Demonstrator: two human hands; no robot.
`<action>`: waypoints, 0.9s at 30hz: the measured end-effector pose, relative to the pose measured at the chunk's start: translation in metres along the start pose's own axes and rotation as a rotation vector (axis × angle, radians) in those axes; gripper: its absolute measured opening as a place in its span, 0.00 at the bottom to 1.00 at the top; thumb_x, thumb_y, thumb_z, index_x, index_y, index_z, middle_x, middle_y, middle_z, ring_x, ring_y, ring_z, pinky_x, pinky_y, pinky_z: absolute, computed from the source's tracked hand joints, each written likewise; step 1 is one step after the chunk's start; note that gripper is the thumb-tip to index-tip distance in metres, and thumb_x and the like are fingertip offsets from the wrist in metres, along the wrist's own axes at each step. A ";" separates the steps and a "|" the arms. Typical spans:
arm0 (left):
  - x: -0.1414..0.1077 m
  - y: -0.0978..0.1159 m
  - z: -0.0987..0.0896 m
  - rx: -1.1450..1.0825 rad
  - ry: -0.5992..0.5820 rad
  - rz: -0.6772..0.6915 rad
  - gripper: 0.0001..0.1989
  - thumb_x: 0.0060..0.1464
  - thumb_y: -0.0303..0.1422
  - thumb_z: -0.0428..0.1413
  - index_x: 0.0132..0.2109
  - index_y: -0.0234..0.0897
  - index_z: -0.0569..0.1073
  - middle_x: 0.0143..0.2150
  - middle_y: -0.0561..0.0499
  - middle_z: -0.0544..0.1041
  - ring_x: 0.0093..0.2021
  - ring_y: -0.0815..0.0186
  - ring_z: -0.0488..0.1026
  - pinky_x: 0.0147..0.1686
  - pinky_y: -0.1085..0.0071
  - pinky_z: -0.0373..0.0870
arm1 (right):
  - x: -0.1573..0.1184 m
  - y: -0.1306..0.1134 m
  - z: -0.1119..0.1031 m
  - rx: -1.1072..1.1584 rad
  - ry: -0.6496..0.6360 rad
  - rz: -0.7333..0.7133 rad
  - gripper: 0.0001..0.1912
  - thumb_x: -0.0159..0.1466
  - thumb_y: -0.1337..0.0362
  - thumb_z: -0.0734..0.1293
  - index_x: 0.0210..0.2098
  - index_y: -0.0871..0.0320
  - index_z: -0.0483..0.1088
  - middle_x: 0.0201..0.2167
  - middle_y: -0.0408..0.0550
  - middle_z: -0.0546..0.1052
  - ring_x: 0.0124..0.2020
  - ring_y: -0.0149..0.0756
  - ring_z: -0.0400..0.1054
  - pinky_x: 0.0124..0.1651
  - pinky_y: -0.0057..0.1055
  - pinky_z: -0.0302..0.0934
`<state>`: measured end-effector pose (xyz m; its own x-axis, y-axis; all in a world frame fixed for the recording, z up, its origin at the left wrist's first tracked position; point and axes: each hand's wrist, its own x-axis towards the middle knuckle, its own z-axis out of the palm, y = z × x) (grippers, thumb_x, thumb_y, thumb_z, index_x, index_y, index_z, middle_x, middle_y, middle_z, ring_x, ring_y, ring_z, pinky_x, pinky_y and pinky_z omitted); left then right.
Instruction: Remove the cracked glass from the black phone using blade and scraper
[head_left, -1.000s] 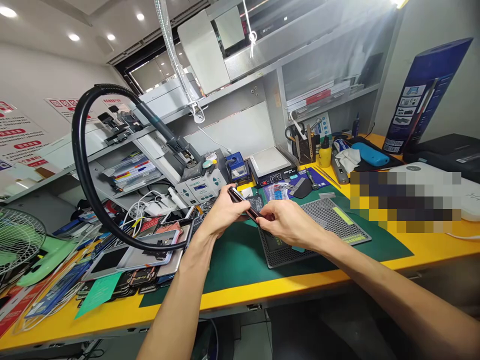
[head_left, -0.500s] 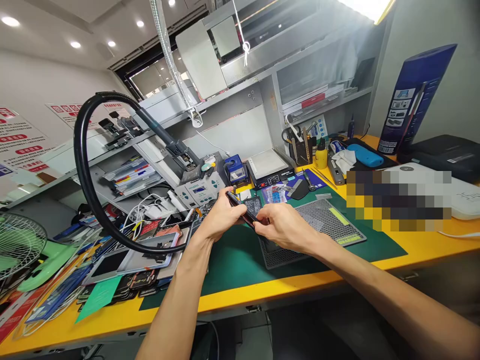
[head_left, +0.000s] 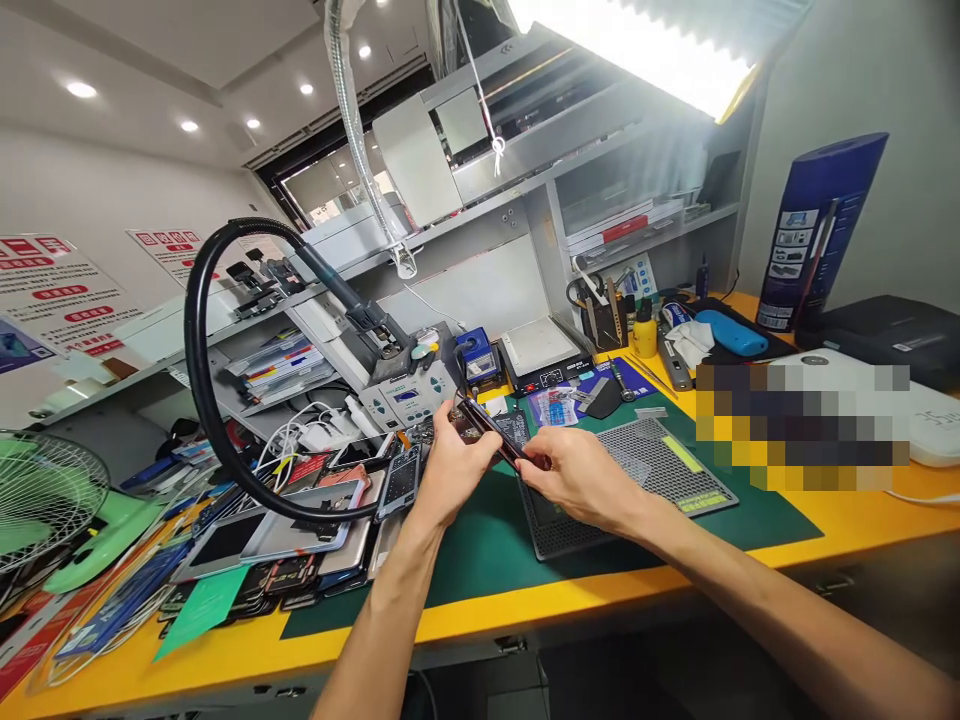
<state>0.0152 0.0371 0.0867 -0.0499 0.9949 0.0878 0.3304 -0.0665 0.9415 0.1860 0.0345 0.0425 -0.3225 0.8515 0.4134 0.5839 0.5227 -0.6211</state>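
A dark smartphone (head_left: 491,428), tilted on edge above the green mat (head_left: 480,545), is held in both of my hands. My left hand (head_left: 457,458) wraps round its left end, thumb pressed along the near side. At the lower right end, my right hand (head_left: 574,470) pinches the edge between thumb and curled fingers. Brownish inner parts seem to show along the phone's left side, though most of it is hidden by the fingers. Below my right hand lies a grey perforated pad (head_left: 675,490) with yellow-green labels. Just behind the phone is a black battery-like piece (head_left: 516,428).
Phone parts and trays (head_left: 300,525) crowd the left, under the looping black hose (head_left: 196,370) of a grey soldering station (head_left: 409,390). A green fan (head_left: 56,500) stands far left. At the right are a yellow bottle (head_left: 643,335) and a white device (head_left: 847,385).
The camera view has tilted up, so the bench sits lower in the picture. The phone has turned slightly in my hands, and more of its brownish side shows. Both hands keep their hold.
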 end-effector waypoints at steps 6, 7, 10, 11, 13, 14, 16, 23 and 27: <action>-0.011 -0.012 0.014 0.219 0.063 0.067 0.20 0.54 0.34 0.63 0.52 0.35 0.70 0.45 0.48 0.77 0.41 0.64 0.76 0.43 0.63 0.74 | -0.007 0.003 0.009 -0.016 0.048 -0.050 0.16 0.66 0.65 0.63 0.22 0.59 0.67 0.23 0.42 0.68 0.25 0.29 0.57 0.31 0.29 0.48; -0.013 -0.012 0.016 0.269 0.090 0.063 0.18 0.56 0.35 0.63 0.51 0.35 0.71 0.45 0.48 0.77 0.41 0.64 0.75 0.43 0.63 0.74 | -0.008 0.003 0.009 -0.018 0.053 -0.054 0.15 0.66 0.65 0.63 0.22 0.59 0.67 0.23 0.42 0.67 0.25 0.29 0.57 0.31 0.29 0.48; -0.019 -0.010 0.018 0.442 0.185 0.029 0.12 0.58 0.37 0.61 0.45 0.34 0.73 0.41 0.51 0.76 0.39 0.65 0.74 0.43 0.62 0.73 | -0.008 0.003 0.011 -0.026 0.077 -0.060 0.15 0.66 0.66 0.64 0.23 0.59 0.67 0.23 0.42 0.67 0.25 0.29 0.56 0.31 0.29 0.48; -0.021 -0.009 0.019 0.499 0.198 0.019 0.11 0.59 0.38 0.61 0.41 0.34 0.73 0.37 0.52 0.76 0.37 0.66 0.74 0.42 0.63 0.73 | -0.008 0.003 0.012 -0.029 0.084 -0.063 0.15 0.66 0.66 0.64 0.23 0.59 0.67 0.23 0.42 0.67 0.25 0.29 0.56 0.31 0.30 0.48; -0.023 -0.008 0.020 0.597 0.182 0.015 0.13 0.61 0.40 0.59 0.34 0.34 0.72 0.31 0.55 0.73 0.32 0.68 0.72 0.39 0.65 0.72 | -0.007 0.002 0.014 -0.029 0.088 -0.077 0.15 0.66 0.66 0.64 0.23 0.59 0.67 0.23 0.42 0.66 0.24 0.29 0.56 0.30 0.30 0.48; -0.024 -0.007 0.019 0.634 0.160 0.020 0.14 0.62 0.41 0.58 0.33 0.35 0.72 0.29 0.55 0.73 0.31 0.69 0.71 0.38 0.66 0.72 | -0.007 0.002 0.015 -0.027 0.088 -0.087 0.15 0.66 0.66 0.64 0.23 0.59 0.67 0.23 0.42 0.66 0.24 0.29 0.56 0.31 0.30 0.48; -0.023 -0.006 0.017 0.688 0.111 0.035 0.15 0.63 0.41 0.57 0.33 0.34 0.73 0.30 0.55 0.74 0.31 0.70 0.72 0.36 0.67 0.73 | -0.007 0.001 0.016 -0.023 0.089 -0.104 0.14 0.66 0.67 0.64 0.23 0.59 0.68 0.23 0.42 0.66 0.24 0.29 0.56 0.31 0.29 0.48; -0.016 0.000 0.007 0.784 -0.113 0.027 0.15 0.63 0.42 0.58 0.43 0.32 0.75 0.39 0.52 0.77 0.35 0.67 0.75 0.34 0.68 0.75 | -0.008 0.000 0.016 0.002 0.086 -0.120 0.14 0.63 0.69 0.65 0.21 0.59 0.67 0.22 0.41 0.66 0.24 0.28 0.54 0.30 0.29 0.47; -0.015 0.002 0.011 0.810 -0.139 0.005 0.16 0.63 0.42 0.57 0.47 0.33 0.75 0.44 0.50 0.77 0.40 0.64 0.76 0.39 0.65 0.76 | -0.008 0.001 0.017 0.024 0.091 -0.085 0.13 0.63 0.68 0.65 0.22 0.60 0.69 0.23 0.43 0.69 0.24 0.29 0.57 0.30 0.28 0.48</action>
<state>0.0267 0.0226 0.0834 0.0532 0.9986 -0.0002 0.9108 -0.0484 0.4101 0.1768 0.0292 0.0274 -0.3003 0.7972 0.5237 0.5393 0.5948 -0.5961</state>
